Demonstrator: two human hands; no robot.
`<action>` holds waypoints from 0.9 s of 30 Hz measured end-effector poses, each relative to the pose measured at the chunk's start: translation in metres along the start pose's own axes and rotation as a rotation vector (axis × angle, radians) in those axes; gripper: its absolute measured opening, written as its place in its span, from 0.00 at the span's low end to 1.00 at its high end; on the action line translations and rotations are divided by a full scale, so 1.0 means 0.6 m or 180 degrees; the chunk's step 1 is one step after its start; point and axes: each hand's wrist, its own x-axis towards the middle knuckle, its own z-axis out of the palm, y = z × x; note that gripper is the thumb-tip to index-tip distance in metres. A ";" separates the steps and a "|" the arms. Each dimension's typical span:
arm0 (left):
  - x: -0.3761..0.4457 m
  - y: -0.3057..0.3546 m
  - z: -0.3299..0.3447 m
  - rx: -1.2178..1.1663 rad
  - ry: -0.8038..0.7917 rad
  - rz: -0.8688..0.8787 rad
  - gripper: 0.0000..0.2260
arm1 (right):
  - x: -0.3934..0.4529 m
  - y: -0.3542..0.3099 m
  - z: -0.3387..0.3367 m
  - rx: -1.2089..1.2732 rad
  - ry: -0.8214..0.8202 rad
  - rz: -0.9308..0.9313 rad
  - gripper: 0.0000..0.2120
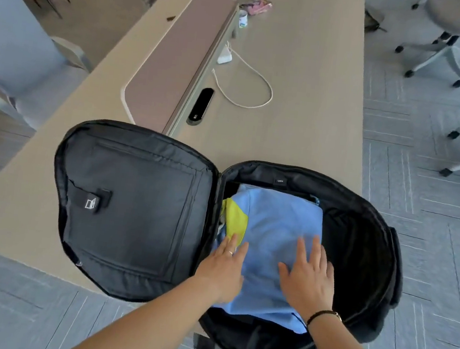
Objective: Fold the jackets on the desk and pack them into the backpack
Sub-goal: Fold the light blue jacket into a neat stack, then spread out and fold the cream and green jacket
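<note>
Single head-worn wide-angle view, looking forward and steeply down from close above the open backpack [358, 246] at the near end of the table [305, 82].

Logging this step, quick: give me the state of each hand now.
Left hand: open, fingers straight, resting flat on the folded blue jacket in the backpack.
Right hand: open, fingers spread, pressing flat on the same jacket.
</note>
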 end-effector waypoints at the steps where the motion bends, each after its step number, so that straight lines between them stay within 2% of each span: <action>1: -0.018 0.001 -0.008 0.0062 0.0042 0.0041 0.34 | -0.006 -0.009 -0.007 0.0006 -0.0028 -0.0082 0.36; 7: -0.116 -0.029 -0.060 -0.0235 0.0801 0.0058 0.34 | -0.045 -0.091 -0.076 0.0273 -0.0199 -0.0617 0.28; 12: -0.218 -0.112 -0.117 -0.0342 0.1559 -0.0055 0.31 | -0.085 -0.206 -0.150 0.0592 0.0155 -0.1059 0.22; 17: -0.359 -0.275 -0.150 -0.0626 0.2283 -0.0362 0.25 | -0.163 -0.428 -0.199 0.0840 0.0295 -0.1752 0.17; 22: -0.546 -0.485 -0.117 -0.0762 0.2444 -0.0918 0.19 | -0.301 -0.669 -0.182 0.0831 0.0344 -0.2448 0.15; 27: -0.725 -0.690 -0.043 -0.0855 0.2611 -0.1650 0.19 | -0.429 -0.907 -0.127 0.0769 0.0278 -0.3096 0.15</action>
